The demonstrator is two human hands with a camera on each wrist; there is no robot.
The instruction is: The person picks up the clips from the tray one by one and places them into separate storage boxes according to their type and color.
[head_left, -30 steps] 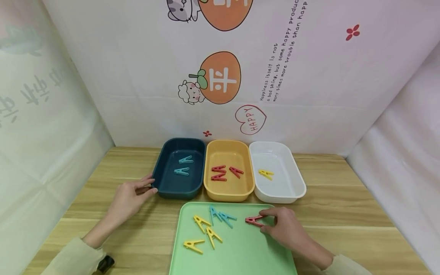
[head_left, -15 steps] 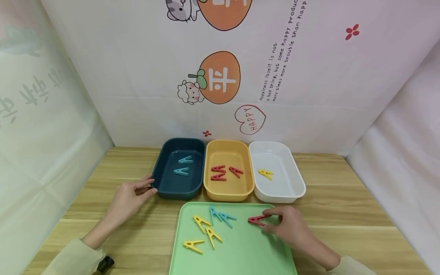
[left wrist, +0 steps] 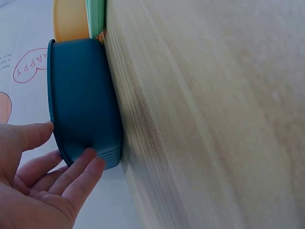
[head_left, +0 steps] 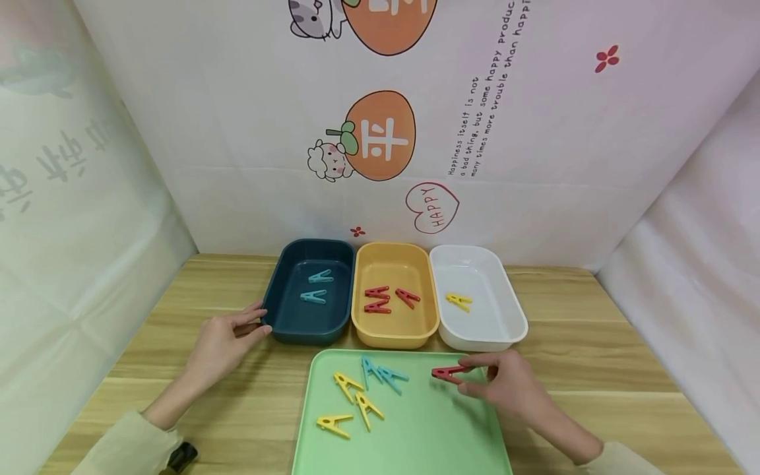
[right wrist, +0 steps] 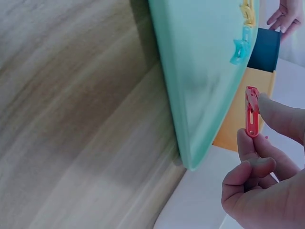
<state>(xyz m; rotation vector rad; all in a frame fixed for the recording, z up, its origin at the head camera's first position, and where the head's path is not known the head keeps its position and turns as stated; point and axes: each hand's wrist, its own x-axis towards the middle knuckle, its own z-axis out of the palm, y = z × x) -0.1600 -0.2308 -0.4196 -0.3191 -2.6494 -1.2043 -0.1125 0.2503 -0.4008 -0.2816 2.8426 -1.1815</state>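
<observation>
My right hand (head_left: 505,382) pinches a red clothespin (head_left: 446,374) between thumb and fingers, lifted just above the right part of the green tray (head_left: 415,448); the right wrist view shows the red clothespin (right wrist: 251,111) clear of the green tray (right wrist: 200,81). My left hand (head_left: 222,340) rests on the table with straight fingers touching the left end of the dark blue bin (head_left: 309,293), as the left wrist view shows at the dark blue bin (left wrist: 81,95). On the tray lie yellow clothespins (head_left: 356,396) and blue clothespins (head_left: 380,375).
Behind the tray stand three bins in a row: the blue one with two blue pins, a yellow bin (head_left: 394,264) with red pins, a white bin (head_left: 493,330) with one yellow pin. The wooden table (head_left: 594,369) is walled by white sheets at back and sides.
My right hand has lifted the red clothespin off the tray and drawn it slightly to the right. The left hand has stayed at the blue bin.
</observation>
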